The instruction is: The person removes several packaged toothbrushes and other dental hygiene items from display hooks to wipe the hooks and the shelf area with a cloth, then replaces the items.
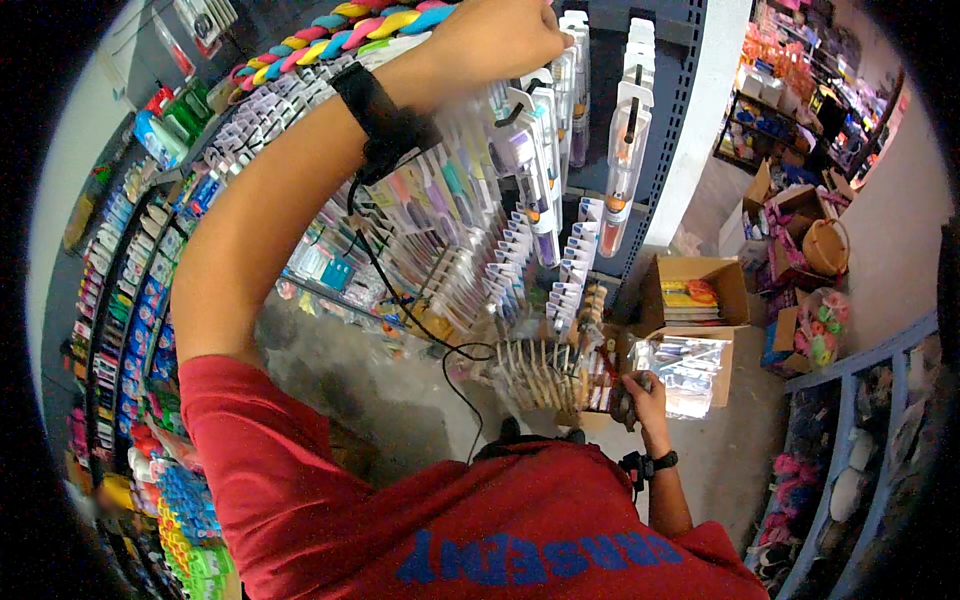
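Note:
My left hand (499, 37) reaches up to the top of a hook display, its fingers curled beside the upper ends of long clear blister packs (574, 52); whether it grips one is hidden. Below and to the right, more slim packs (624, 165) hang on black hooks. Low at my right side, my right hand (646, 394) is closed around a dark brownish item (624, 405) that I cannot make out. Next to it lie a row of clear-wrapped packs (540, 367) and an open carton (690, 375) of long packaged items.
Braided multicoloured ropes (345, 37) cross the top of the shelving. A black cable (409, 307) hangs from my left wrist. An open cardboard box (701, 296) stands by the white pillar (697, 127). Blue metal shelving (844, 420) is at the right, and stocked shelves (135, 300) curve along the left.

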Available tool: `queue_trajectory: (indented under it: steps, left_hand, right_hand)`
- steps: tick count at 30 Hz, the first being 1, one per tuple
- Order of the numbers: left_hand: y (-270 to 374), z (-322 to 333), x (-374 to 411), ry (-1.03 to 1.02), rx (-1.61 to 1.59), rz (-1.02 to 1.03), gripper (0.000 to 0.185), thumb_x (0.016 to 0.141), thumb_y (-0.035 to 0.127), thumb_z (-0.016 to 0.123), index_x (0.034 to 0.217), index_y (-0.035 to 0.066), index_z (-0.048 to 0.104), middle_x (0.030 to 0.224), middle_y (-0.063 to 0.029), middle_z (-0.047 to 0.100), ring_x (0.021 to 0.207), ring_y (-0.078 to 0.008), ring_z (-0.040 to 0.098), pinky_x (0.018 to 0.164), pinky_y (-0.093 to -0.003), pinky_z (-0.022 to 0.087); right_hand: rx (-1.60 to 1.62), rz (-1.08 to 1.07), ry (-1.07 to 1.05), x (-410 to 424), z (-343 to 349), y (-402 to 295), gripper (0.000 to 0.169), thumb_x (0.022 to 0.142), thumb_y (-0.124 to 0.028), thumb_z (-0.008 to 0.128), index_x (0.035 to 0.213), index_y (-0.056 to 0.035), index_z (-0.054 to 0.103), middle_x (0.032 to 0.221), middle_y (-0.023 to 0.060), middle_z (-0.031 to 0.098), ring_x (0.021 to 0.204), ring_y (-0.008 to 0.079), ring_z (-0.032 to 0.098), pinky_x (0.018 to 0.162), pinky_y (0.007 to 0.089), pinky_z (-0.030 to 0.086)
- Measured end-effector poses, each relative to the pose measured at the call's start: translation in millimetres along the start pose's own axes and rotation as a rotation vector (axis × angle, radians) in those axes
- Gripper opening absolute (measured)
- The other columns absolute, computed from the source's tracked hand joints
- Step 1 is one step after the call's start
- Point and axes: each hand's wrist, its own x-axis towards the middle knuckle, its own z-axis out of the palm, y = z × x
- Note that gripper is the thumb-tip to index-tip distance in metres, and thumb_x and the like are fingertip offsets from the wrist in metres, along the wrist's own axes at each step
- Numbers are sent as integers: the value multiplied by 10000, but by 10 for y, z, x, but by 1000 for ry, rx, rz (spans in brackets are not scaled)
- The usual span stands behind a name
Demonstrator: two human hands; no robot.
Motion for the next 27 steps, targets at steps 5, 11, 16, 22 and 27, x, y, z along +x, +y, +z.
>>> queue_trajectory:
  steps: [5, 11, 16, 22, 27]
  left_hand:
    - [-43, 18, 47, -91, 20, 3, 338, 918, 221, 600, 822, -97, 666, 732, -255, 658, 713, -389, 650, 687, -484, 487]
    - [-86, 12, 70, -168, -10, 2, 332, 922, 203, 552, 885, -106, 669, 792, -256, 676, 751, -381, 650, 715, -462, 490]
    - [-1, -116, -82, -134, -55, -21, 369, 938, 259, 554, 979, -83, 687, 940, -252, 694, 861, -358, 667, 782, -438, 499]
    - [609, -451, -475, -186, 86, 25, 330, 896, 253, 679, 1101, -3, 706, 1053, -198, 704, 926, -275, 682, 740, -391, 527]
    - [273, -519, -798, -282, -130, 116, 655, 634, 188, 922, 1241, 118, 686, 1163, -129, 670, 951, -168, 645, 626, -330, 579]
  right_hand:
    - [-52, -51, -20, 64, -6, 114, 148, 922, -163, 722, 958, -29, 672, 801, 26, 677, 685, 105, 607, 633, 271, 486]
    - [1, 0, -24, 0, 85, -13, 154, 909, -161, 728, 953, -20, 685, 836, 33, 690, 747, 114, 618, 699, 280, 496]
    - [-48, -21, 0, 60, 59, 134, 164, 897, -159, 735, 956, -12, 691, 861, 41, 695, 791, 126, 626, 748, 288, 499]
    - [-96, -51, 61, 26, -36, 225, 179, 909, -197, 746, 970, -42, 681, 818, 26, 686, 740, 101, 608, 675, 272, 490]
    - [-26, -54, 16, 10, -40, 198, 157, 918, -169, 728, 965, -27, 680, 803, 32, 683, 679, 99, 601, 623, 269, 484]
